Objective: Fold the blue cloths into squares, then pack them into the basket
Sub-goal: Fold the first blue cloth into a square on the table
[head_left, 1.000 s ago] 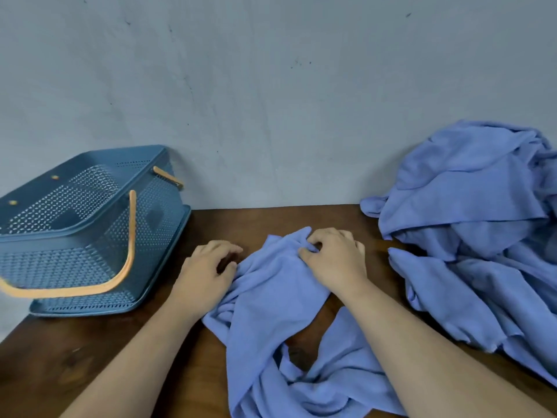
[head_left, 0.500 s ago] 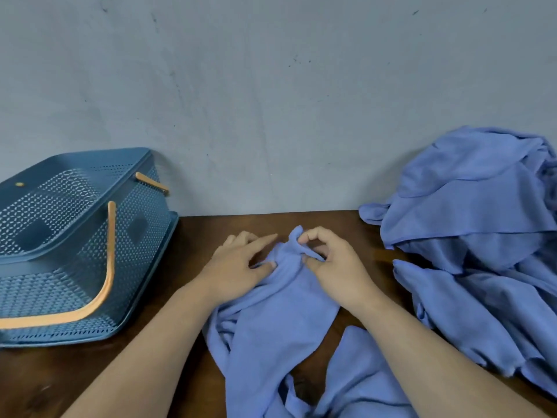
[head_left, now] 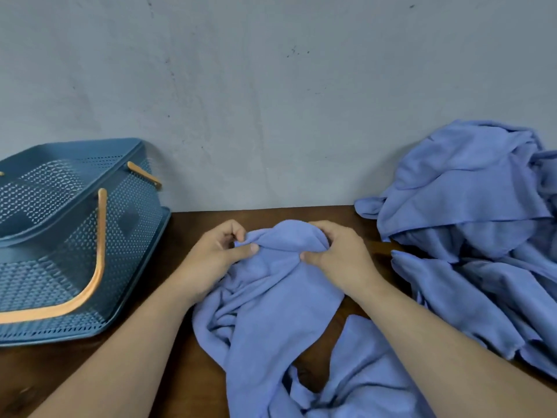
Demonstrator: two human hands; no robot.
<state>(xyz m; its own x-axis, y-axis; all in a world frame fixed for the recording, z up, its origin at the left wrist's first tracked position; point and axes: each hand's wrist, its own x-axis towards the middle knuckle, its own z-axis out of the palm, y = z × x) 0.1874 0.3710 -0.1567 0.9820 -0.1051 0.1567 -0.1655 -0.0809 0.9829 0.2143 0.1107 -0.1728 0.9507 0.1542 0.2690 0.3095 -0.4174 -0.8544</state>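
Blue cloth [head_left: 271, 312], crumpled, lies at the centre of the counter [head_left: 60, 366] between the two forearms; its far edge is bunched into a rounded hump close to the wall [head_left: 271, 101]; its near part trails in loose folds toward the lower edge of the view. Left hand [head_left: 217, 257]: grip clamped on the left end of the hump, thumb pressed onto the fabric against curled fingers. Right hand [head_left: 340, 257]: grip likewise clamped on the right end of the hump, fingers curled over the fold, thumb below it; the two hands are near each other but apart. Basket [head_left: 60, 267]: dark blue perforated plastic, standing on the counter at far left, its back corner near the wall; orange handle [head_left: 99, 251] hangs down over the near side; second handle [head_left: 144, 175] shows at the far side. Pile of blue cloths [head_left: 470, 236]: unfolded, heaped at far right against the wall and spilling forward over the counter; well apart from the basket, just beside the right forearm. Counter: dark brown wood, meeting the wall along a straight rear edge. Wall: plain grey-blue, matte, with faint scuffs and small dark specks.
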